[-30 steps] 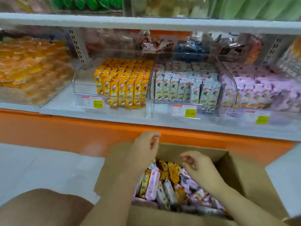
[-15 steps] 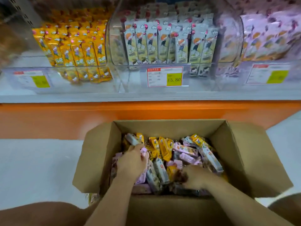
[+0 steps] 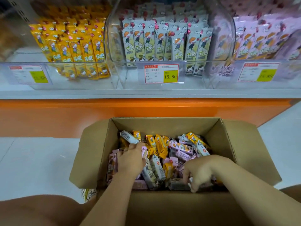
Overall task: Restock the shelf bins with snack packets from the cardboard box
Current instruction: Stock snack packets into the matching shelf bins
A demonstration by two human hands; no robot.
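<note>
Digging among packets (image 3: pixel 158 168) in the box (image 3: pixel 244 152) with left hand (image 3: pixel 130 159) and right hand (image 3: pixel 200 172), fingers curled — cannot tell whether clamped on any. Likely light, slippery, crushable — best pinched gently mid-length.

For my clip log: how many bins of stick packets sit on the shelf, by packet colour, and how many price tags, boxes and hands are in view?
Yellow-packet bin: 1
White-packet bin: 1
Pink-packet bin: 1
Price tags: 3
Cardboard box: 1
Hands, left hand and right hand: 2
Total: 9
</note>
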